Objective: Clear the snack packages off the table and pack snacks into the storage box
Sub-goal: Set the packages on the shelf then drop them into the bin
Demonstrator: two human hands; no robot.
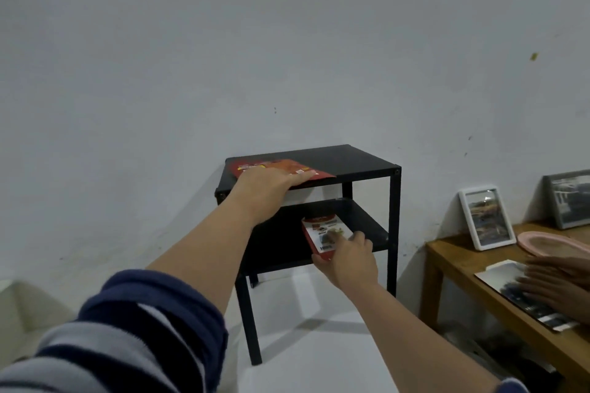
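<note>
Two snack packs in hand, no storage box in sight yet

We press our left hand (271,183) flat, fingers straight, on the red snack pouch (281,168) lying at the near left of the black side table (367,158) top, its corner poking over the near edge. Our right hand (346,257) is clamped on a red-and-white snack box (324,234), thumb beneath and fingers on top, holding it in front of the lower shelf (367,220). We judge the clearing barely begun: the pouch is not yet lifted, the box is just coming off, and packing is all still to do, since the storage box is nowhere in view. To the right, another person's hand (557,281) rests on a wooden table (453,247) beside framed photos (487,218).
</note>
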